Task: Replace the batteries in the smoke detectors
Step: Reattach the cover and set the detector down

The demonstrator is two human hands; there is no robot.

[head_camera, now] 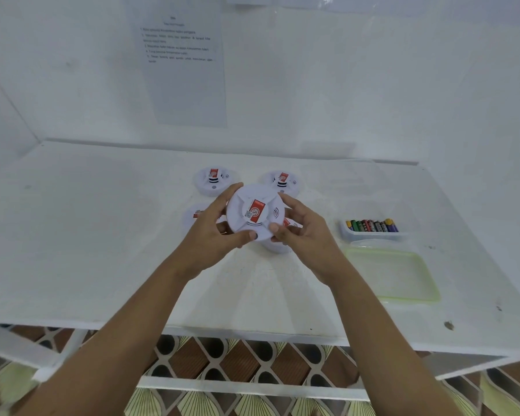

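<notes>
We hold the round white plastic smoke detector [254, 216], red-labelled, lifted well left of the clear plastic tray of batteries [373, 228]. Our left hand [213, 232] and right hand [303, 226] curl their fingers [229, 193] round its rim. It seems light, rigid and smooth, so the rim suits twisting.

left hand [213, 226] + right hand [303, 228] grip smoke detector [254, 213] | batteries [372, 226] in tray [370, 235] at right

Round white smoke detector [254, 214], red label up, held aloft; batteries [373, 226] lined up.
</notes>
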